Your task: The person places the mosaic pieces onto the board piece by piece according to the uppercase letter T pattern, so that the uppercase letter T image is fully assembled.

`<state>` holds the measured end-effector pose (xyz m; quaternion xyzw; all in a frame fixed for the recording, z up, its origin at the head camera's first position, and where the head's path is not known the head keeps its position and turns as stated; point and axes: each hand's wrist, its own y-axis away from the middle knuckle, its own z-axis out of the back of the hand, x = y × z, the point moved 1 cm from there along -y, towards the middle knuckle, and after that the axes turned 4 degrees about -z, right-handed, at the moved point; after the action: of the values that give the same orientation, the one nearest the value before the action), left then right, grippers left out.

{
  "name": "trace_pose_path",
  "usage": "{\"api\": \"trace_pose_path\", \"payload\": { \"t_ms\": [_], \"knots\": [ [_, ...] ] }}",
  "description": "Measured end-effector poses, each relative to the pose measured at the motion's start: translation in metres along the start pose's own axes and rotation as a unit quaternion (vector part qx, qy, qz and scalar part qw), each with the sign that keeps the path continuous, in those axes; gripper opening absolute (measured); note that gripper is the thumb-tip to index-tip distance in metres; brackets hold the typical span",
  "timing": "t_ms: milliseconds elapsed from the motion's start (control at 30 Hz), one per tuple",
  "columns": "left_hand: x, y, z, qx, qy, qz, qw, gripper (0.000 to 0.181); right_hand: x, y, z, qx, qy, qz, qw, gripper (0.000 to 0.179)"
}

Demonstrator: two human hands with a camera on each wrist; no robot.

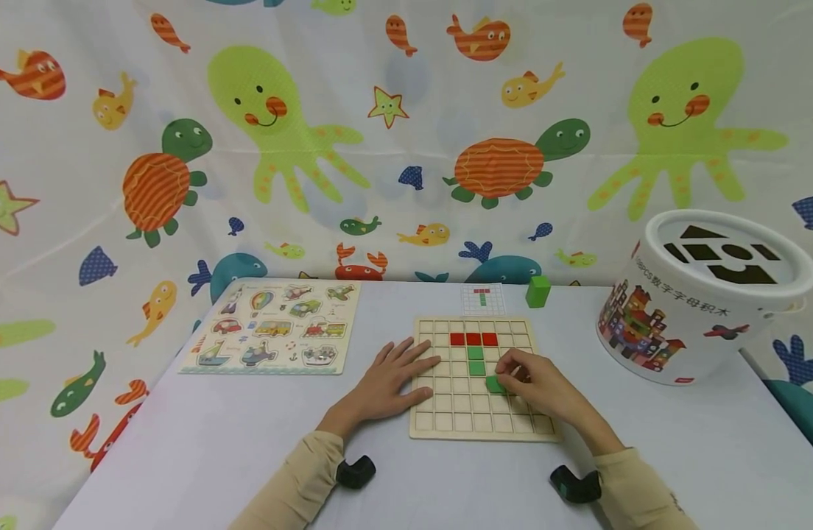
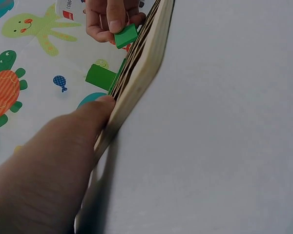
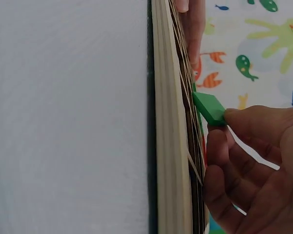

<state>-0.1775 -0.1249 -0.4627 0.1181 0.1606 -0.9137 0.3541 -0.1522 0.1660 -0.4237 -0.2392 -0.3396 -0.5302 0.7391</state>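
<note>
A wooden grid board point(image 1: 442, 425) lies on the white table, with three red square tiles point(image 1: 473, 339) in a row and two green square tiles point(image 1: 476, 360) below the middle one. My right hand point(image 1: 539, 383) pinches another green tile point(image 1: 495, 384) between thumb and fingers, just over the board; the right wrist view shows this tile point(image 3: 211, 108) tilted at the board's surface. With fingers spread, my left hand point(image 1: 396, 377) rests on the board's left edge. In the left wrist view its thumb point(image 2: 95, 114) lies along that edge.
Behind the board is a small pattern card point(image 1: 493, 300) showing a red and green T shape, beside a green block point(image 1: 537, 291). A picture puzzle board point(image 1: 267, 327) lies at the left. On the right stands a white bucket point(image 1: 698, 309) with shaped holes in its lid.
</note>
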Motion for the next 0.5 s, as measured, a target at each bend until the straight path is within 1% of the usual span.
{"api": "trace_pose_path", "payload": {
  "t_ms": [233, 500],
  "knots": [
    [-0.0003, 0.0003, 0.0003, 0.004, 0.000, 0.002, 1.0000, 0.058, 0.0014, -0.0029, -0.0020, -0.009, 0.001, 0.001, 1.0000, 0.006],
    [-0.0009, 0.0000, 0.0022, 0.006, 0.000, 0.003, 1.0000, 0.058, 0.0017, -0.0074, -0.0064, -0.017, -0.016, 0.002, 0.9997, 0.006]
  ]
}}
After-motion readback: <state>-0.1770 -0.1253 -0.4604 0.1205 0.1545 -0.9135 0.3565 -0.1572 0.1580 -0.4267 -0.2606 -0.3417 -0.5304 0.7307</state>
